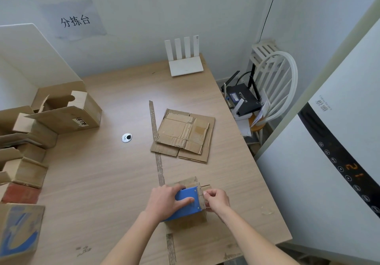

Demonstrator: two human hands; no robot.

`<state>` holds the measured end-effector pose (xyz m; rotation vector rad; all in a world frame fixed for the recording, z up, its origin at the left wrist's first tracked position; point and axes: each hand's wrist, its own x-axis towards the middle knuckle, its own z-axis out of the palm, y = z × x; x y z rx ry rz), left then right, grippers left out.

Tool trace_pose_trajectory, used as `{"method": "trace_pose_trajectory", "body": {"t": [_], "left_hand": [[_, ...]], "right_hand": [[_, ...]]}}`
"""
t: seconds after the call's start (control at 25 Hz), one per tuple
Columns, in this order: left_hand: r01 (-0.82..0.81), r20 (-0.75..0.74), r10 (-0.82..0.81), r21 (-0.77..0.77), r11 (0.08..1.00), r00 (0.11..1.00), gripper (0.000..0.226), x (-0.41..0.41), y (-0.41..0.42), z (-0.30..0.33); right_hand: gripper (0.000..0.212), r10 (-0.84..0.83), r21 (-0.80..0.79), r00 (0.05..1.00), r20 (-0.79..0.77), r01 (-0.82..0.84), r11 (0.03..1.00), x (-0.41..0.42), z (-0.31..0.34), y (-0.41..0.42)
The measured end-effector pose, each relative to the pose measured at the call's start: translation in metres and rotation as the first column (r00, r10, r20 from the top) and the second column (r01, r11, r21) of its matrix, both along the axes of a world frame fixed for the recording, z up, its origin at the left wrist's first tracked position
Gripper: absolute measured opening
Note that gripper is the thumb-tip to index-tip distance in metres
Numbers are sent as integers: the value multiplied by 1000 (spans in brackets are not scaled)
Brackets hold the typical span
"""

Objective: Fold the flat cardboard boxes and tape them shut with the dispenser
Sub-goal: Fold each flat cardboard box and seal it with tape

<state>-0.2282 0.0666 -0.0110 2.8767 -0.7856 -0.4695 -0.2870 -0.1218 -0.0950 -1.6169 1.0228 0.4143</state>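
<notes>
Left hand [167, 200] gripping blue dispenser [186, 204], right hand [217, 200] pinching — box [193, 184]

Soft, even daylight, faint shadows, sharp focus, wide-angle bending at the edges.

Packing room: wall sign [75, 21] over box-strewn table [115, 174].

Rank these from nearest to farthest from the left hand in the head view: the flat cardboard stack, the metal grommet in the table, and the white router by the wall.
From the left hand:
1. Flat cardboard stack, ahead and slightly right.
2. Metal grommet, ahead to the left, a little farther.
3. White router, at the table's far edge by the wall.
</notes>
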Motion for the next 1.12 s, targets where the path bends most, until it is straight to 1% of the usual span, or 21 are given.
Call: {"method": "trace_pose_trajectory", "body": {"t": [0.04, 0.12, 0.16, 0.2, 0.24, 0.28, 0.32, 0.4, 0.44, 0.48, 0.52, 0.56, 0.6, 0.64, 0.72, 0.76, 0.92, 1.0, 1.12], "left_hand": [[-8, 5, 8, -7, 1000, 1000, 74, 0, 1, -1], [-13, 9, 13, -10, 1000, 1000, 74, 0, 3, -4], [-15, 6, 16, -13, 1000, 1000, 74, 0, 3, -5], [-18, 4, 18, -17, 1000, 1000, 74, 0, 3, -5], [-22, 3, 22, -21, 1000, 1000, 75, 0, 4, -5], [-29, 2, 29, -23, 999, 1000, 76, 1, 4, -5], [-34, 1, 35, -23, 999, 999, 76, 1, 4, -6], [-39, 2, 39, -24, 999, 999, 75, 1, 4, -6], [-38, 4, 38, -24, 999, 999, 74, 1, 4, -7], [-35, 4, 36, -25, 999, 999, 74, 1, 4, -7], [-33, 3, 33, -28, 999, 999, 74, 1, 3, -7], [-31, 1, 31, -29, 999, 1000, 74, 1, 4, -7], [-27, 3, 27, -30, 999, 1000, 74, 1, 4, -7], [-25, 5, 25, -33, 999, 1000, 75, 1, 4, -6], [-30, 4, 30, -37, 999, 1000, 75, 0, 5, -7], [-34, 7, 34, -39, 999, 999, 76, 1, 5, -8], [-25, 20, 25, -23, 999, 999, 75, 1, 4, -10], [-28, 22, 29, -19, 999, 999, 74, 1, 4, -9], [-10, 22, 10, -7, 1000, 1000, 77, 0, 0, -6]], "right_hand": [[19, -3, -11, 1000, 3, 3, 1000, -1, -4, 0], [63, -60, -14, 996, -59, 59, 998, -5, -8, -3], [66, -70, 7, 995, -75, 70, 998, -8, -6, -6], [56, -56, 23, 996, -68, 57, 998, -10, -4, -7], [41, -58, 53, 997, -59, 61, 997, -12, -4, -8], [29, -90, 102, 995, -36, 93, 990, -12, -6, -8], [22, -121, 142, 993, -9, 121, 982, -11, -5, -8], [23, -123, 224, 992, 31, 113, 968, -8, 3, -2], [24, -86, 204, 994, 60, 72, 976, -8, 5, 1], [26, -47, 111, 993, 109, 35, 993, -7, 8, 3], [30, -6, -42, 990, 140, 12, 999, -7, 9, 4], [35, 12, -179, 985, 174, 19, 984, -8, 11, 5], [35, 9, -233, 980, 200, 39, 972, -9, 12, 5], [28, 5, -229, 974, 228, 48, 972, -7, 15, 6], [11, 23, -175, 975, 221, 16, 984, -4, 16, 7], [9, 53, -155, 977, 206, -21, 988, -3, 15, 6], [19, 175, -141, 969, 175, -152, 978, -1, 13, 1], [25, 230, -163, 957, 179, -202, 966, -3, 14, 1], [29, 202, -208, 964, 172, -165, 964, -5, 15, 6]]}}
